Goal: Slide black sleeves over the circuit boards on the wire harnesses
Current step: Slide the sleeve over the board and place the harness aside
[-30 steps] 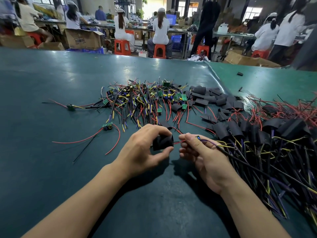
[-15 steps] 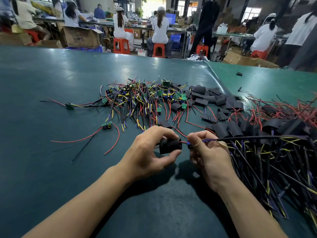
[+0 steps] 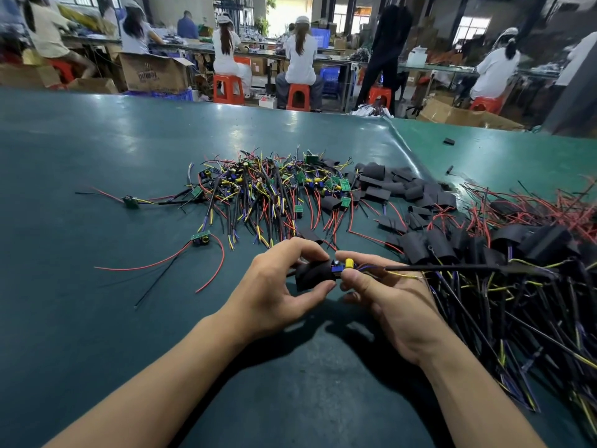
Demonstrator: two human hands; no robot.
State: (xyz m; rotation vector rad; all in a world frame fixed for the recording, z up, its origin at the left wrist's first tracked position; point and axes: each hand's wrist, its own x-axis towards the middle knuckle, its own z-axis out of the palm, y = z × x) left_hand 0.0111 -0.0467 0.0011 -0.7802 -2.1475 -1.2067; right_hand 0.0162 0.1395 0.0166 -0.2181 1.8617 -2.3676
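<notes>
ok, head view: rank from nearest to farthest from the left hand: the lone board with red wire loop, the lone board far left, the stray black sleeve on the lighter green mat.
From the left hand:
1. Lone board with red wire loop, just up-left of the hand.
2. Lone board far left, farther out to the left.
3. Stray black sleeve, far right on the lighter green mat.

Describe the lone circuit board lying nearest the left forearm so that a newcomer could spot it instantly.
Start at the big tangle of harnesses mid-table and look to its near left edge. There, apart from the pile, lies a small green board. Unlike its neighbours, it lies by itself, with two red wires curving out of it.
</notes>
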